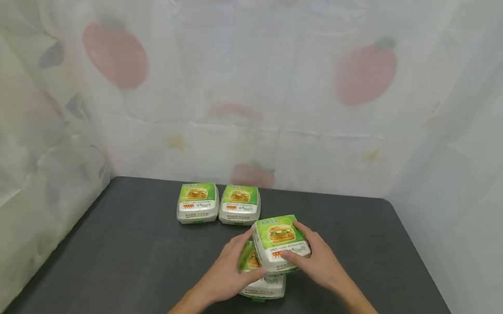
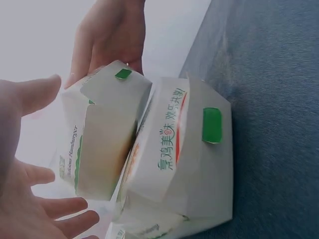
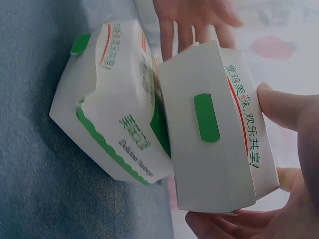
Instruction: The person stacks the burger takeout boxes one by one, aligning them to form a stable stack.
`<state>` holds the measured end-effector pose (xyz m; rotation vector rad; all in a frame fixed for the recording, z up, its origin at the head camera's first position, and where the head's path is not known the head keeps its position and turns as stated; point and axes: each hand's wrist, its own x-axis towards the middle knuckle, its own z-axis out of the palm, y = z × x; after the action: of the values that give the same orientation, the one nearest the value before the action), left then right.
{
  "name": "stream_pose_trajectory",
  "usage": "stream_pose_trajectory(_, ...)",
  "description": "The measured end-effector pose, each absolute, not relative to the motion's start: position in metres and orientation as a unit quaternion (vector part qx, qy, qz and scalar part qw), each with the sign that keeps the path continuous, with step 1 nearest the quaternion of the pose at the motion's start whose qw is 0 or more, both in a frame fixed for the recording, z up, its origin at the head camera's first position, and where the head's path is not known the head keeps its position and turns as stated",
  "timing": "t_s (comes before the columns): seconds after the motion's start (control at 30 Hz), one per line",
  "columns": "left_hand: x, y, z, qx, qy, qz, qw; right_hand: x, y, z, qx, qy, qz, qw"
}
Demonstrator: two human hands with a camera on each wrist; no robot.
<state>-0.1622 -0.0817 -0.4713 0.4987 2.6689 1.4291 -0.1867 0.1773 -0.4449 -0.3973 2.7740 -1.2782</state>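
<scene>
A white and green burger box [image 1: 281,242] with a burger picture on its lid is gripped by my right hand [image 1: 320,262], thumb at the front and fingers round the far right side. It is tilted over a second burger box [image 1: 266,287] on the table, partly covering it. My left hand [image 1: 230,269] is spread at the left of both boxes. In the left wrist view, the fingers [image 2: 70,206] are fairly straight and stand beside the upper box; whether they touch it is hard to tell.
Two more burger boxes, a left one [image 1: 197,203] and a right one [image 1: 240,205], stand side by side near the back edge of the dark table [image 1: 135,258]. A pale curtain [image 1: 261,74] with fruit prints hangs behind and at the sides.
</scene>
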Motion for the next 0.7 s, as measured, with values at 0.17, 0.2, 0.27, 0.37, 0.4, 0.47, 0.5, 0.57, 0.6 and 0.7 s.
stream_pose_trajectory(0.17, -0.167, -0.077, -0.468, 0.159, 0.870, 0.462, 0.057, -0.182, 0.175, -0.446, -0.124, 0.891, -0.435, 0.033)
stream_pose_trajectory(0.2, -0.168, -0.076, -0.467, 0.159, 0.869, 0.465, 0.058, -0.182, 0.175, -0.446, -0.120, 0.890, -0.439, 0.032)
stream_pose_trajectory(0.27, -0.170, -0.076, -0.468, 0.159, 0.864, 0.474, 0.057, -0.180, 0.175, -0.447, -0.115, 0.887, -0.447, 0.029)
stream_pose_trajectory(0.37, -0.173, -0.078, -0.468, 0.171, 0.853, 0.491, 0.046, -0.178, 0.174, -0.449, -0.112, 0.882, -0.457, 0.028)
stream_pose_trajectory(0.4, -0.173, -0.079, -0.467, 0.177, 0.850, 0.495, 0.041, -0.177, 0.174, -0.449, -0.113, 0.880, -0.460, 0.028)
stream_pose_trajectory(0.47, -0.174, -0.081, -0.467, 0.187, 0.843, 0.503, 0.036, -0.176, 0.173, -0.450, -0.116, 0.877, -0.466, 0.032)
stream_pose_trajectory(0.5, -0.174, -0.083, -0.466, 0.191, 0.839, 0.508, 0.037, -0.175, 0.172, -0.451, -0.116, 0.874, -0.471, 0.034)
stream_pose_trajectory(0.57, -0.174, -0.087, -0.466, 0.196, 0.834, 0.514, 0.040, -0.173, 0.171, -0.450, -0.118, 0.867, -0.482, 0.036)
stream_pose_trajectory(0.6, -0.175, -0.089, -0.466, 0.199, 0.832, 0.517, 0.042, -0.171, 0.171, -0.450, -0.119, 0.862, -0.490, 0.039)
stream_pose_trajectory(0.7, -0.175, -0.096, -0.465, 0.205, 0.824, 0.526, 0.051, -0.167, 0.168, -0.448, -0.122, 0.853, -0.505, 0.041)
